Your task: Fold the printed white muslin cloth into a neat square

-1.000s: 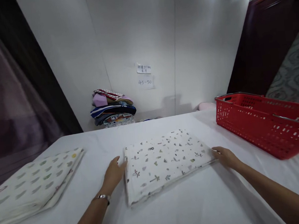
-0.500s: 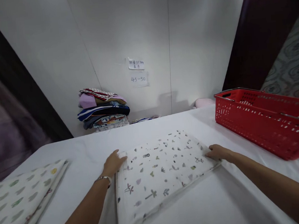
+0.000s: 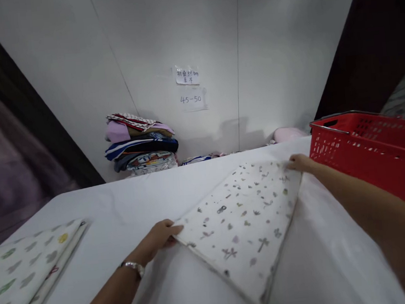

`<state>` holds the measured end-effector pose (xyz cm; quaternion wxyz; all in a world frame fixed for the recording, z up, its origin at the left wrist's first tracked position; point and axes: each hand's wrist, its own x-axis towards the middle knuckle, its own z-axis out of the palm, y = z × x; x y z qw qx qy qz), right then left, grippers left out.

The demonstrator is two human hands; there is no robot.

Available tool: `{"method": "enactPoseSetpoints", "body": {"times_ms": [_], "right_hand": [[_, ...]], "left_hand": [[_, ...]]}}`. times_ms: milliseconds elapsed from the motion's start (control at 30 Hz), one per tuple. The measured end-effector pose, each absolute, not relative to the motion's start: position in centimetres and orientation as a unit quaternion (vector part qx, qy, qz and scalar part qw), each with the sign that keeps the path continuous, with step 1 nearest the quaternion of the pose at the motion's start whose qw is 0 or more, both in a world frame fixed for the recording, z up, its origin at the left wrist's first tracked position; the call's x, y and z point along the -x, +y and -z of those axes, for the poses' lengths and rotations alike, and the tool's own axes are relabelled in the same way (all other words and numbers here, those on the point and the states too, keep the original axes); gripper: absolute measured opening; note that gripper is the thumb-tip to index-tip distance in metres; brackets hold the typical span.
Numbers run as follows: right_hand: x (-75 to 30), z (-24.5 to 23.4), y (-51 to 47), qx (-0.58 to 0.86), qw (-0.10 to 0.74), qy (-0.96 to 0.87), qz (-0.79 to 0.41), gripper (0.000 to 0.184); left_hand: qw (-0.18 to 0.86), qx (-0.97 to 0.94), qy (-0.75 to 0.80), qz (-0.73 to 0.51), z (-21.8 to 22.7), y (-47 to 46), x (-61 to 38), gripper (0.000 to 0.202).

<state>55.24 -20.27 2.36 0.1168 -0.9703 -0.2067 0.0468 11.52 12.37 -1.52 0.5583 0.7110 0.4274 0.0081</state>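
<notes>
A folded white cloth (image 3: 241, 215) with small grey, green and purple prints is stretched between my two hands over the white table (image 3: 129, 210). My left hand (image 3: 162, 235), with a silver bracelet at the wrist, pinches its left corner. At the far right corner my right hand (image 3: 298, 163) grips the edge between thumb and fingers. One corner of the cloth points toward me. How much of the cloth rests on the table I cannot tell.
Another folded cloth (image 3: 32, 271) with cloud-like prints lies at the left. On the right stands a red perforated basket (image 3: 370, 165) with metal handles. A stack of folded fabrics (image 3: 141, 143) is against the wall, below and left of two paper signs (image 3: 190, 89).
The printed cloth has turned, its right end swinging away from me and its near corner shifting right. My right hand moved farther back, my left slightly nearer. The view has shifted a little.
</notes>
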Motion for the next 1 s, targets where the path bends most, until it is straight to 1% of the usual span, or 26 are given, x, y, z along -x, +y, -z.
{"method": "enactPoseSetpoints", "body": {"times_ms": [100,167,233,300,433,500,600,733,800,900,1000], "right_hand": [[-57.4,-1.5,-18.2,0.976,0.105,-0.189,0.017,0.049],[-56.5,0.1,-17.5,0.969,0.107,-0.216,0.050,0.052],[-53.9,1.9,-17.3,0.951,0.140,-0.271,0.058,0.047],[-49.9,3.5,-17.5,0.921,0.204,-0.329,0.041,0.041],[-39.3,5.4,-19.1,0.819,0.344,-0.457,-0.042,0.031],[-33.7,5.7,-20.3,0.767,0.380,-0.513,-0.070,0.028],[-27.1,5.6,-22.1,0.738,0.369,-0.561,-0.065,0.025],[-23.0,4.9,-23.5,0.735,0.341,-0.586,-0.007,0.025],[-22.4,4.5,-23.8,0.730,0.336,-0.594,0.031,0.025],[-21.9,4.2,-24.1,0.741,0.317,-0.588,0.065,0.026],[-21.6,4.5,-24.2,0.763,0.304,-0.565,0.073,0.025]], "left_hand": [[0.545,-0.717,0.434,-0.013,1.8,10.0,-12.8,0.033],[0.532,-0.728,0.431,-0.019,2.0,9.4,-13.3,0.031],[0.523,-0.742,0.419,-0.021,2.2,9.3,-13.3,0.030],[0.514,-0.756,0.405,-0.030,2.4,9.4,-13.1,0.028],[0.497,-0.771,0.391,-0.077,3.1,9.2,-12.5,0.027],[0.504,-0.767,0.379,-0.120,3.5,8.8,-12.3,0.028],[0.525,-0.746,0.367,-0.184,4.3,8.1,-11.8,0.030],[0.518,-0.724,0.376,-0.257,5.2,6.9,-10.8,0.035],[0.480,-0.734,0.389,-0.282,5.5,6.0,-10.2,0.035],[0.409,-0.753,0.412,-0.310,5.8,4.1,-9.5,0.027],[0.382,-0.761,0.411,-0.326,5.7,1.9,-9.0,0.020]]}}
